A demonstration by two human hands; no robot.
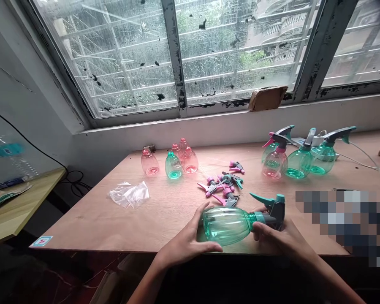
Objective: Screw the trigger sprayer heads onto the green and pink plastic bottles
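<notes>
A clear green spray bottle (226,226) lies sideways over the front of the table, its base to the left and its grey and teal trigger head to the right. My left hand (186,238) cups the base end, thumb along the near side. At the neck, the thumb and fingers of my right hand (274,236) close round the collar just below the trigger head. Just beyond the bottle lies a loose pile of trigger heads (223,185), pink with grey and teal with grey. One more pink trigger head (237,167) sits slightly apart behind them.
Pink bottles (150,162) and one green bottle (173,166) without heads stand at the back left. Assembled spray bottles (299,161) stand at the back right near a white power strip and cables. A crumpled plastic bag (129,194) lies on the left of the wooden table (98,223).
</notes>
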